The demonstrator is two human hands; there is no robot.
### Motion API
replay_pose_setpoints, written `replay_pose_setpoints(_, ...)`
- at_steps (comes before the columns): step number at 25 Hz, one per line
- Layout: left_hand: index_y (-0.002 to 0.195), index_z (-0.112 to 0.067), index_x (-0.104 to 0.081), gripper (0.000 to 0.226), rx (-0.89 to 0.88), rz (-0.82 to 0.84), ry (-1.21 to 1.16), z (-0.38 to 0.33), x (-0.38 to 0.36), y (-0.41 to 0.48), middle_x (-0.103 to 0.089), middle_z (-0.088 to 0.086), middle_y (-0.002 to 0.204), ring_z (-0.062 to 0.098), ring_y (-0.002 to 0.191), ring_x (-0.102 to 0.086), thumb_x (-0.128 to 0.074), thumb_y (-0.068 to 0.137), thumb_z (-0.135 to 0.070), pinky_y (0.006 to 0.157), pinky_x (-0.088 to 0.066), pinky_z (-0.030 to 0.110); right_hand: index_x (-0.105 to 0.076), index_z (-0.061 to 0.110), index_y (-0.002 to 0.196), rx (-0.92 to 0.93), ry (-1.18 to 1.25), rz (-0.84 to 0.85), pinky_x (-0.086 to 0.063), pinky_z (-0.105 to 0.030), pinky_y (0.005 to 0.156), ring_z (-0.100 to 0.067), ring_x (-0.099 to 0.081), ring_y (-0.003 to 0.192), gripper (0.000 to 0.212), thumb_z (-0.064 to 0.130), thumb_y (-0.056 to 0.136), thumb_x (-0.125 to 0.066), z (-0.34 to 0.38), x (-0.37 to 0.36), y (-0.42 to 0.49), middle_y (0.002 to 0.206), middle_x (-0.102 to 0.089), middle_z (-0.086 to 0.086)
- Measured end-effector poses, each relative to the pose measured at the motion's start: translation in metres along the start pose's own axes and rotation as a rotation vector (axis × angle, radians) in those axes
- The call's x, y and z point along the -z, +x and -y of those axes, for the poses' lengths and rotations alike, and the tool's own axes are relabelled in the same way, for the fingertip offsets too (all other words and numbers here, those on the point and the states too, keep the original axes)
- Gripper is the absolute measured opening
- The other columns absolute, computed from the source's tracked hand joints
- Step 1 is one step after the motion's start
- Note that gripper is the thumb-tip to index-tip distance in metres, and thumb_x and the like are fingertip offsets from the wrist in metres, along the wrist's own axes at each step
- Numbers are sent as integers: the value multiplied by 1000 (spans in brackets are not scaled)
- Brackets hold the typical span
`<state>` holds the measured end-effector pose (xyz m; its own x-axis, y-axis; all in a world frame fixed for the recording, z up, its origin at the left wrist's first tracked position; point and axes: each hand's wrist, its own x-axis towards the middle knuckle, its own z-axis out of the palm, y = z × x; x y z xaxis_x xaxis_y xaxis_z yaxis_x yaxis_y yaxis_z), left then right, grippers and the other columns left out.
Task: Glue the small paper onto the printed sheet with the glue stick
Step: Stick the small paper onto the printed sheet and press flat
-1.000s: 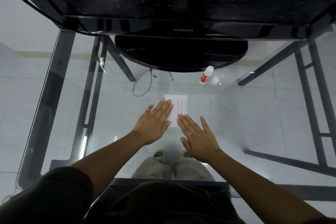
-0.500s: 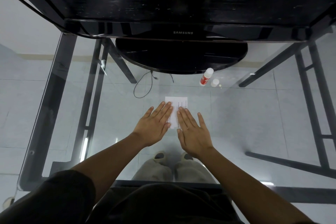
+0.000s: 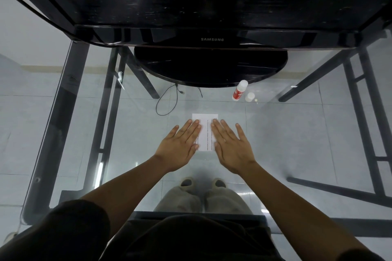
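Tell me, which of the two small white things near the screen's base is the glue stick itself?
The taller white tube with the red label, leaning up; the short white cap sits loose just right of it.

Glass tabletop (image 3: 297,137) open left and right of both hands. Far side blocked: monitor base (image 3: 210,65), with glue stick (image 3: 239,90) and its cap (image 3: 249,97) just beside it.

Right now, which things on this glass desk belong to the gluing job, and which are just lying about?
For the job:
- printed sheet, under both flat hands: left hand, right hand
- glue stick, uncapped by the look of it, standing near the monitor base
- its cap, beside it

Just lying about:
- monitor
- cable loop
- small pale speck beside the cap
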<state>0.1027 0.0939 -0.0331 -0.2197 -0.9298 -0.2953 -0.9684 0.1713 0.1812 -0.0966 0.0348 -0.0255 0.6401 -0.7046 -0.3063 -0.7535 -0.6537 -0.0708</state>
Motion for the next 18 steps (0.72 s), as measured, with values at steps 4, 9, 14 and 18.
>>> replay_pose_setpoints(4,136,-23,27,55,-8,10,-12,-1,1,-1,20,-3,148,15,137,21,6,91,-48,111,7,35,6,18,146,-21,29,-20,26,-39,105,-13,24,135,59,43,96,-11,-1,8,8,157,6,-1)
replay_pose_setpoints(9,138,-21,21,56,-12,4,0,-1,1,0,19,-3,149,15,138,19,5,91,-48,112,6,35,6,20,146,104,-16,-8,21,-41,108,-15,17,139,57,41,95,-7,-4,6,11,157,2,0)
replay_pose_setpoints(14,138,-22,23,56,-8,10,3,0,1,0,21,-4,148,13,133,28,-8,96,-44,111,8,34,5,17,146,-61,41,-37,20,-40,109,-18,13,142,59,43,95,-5,-7,10,18,157,4,-1)
replay_pose_setpoints(18,139,-20,20,56,-7,12,8,0,2,0,18,-2,149,14,135,23,-6,96,-44,112,5,35,7,18,146,22,8,-22,25,-39,105,-13,26,134,58,42,95,-6,12,-1,9,157,4,-1)
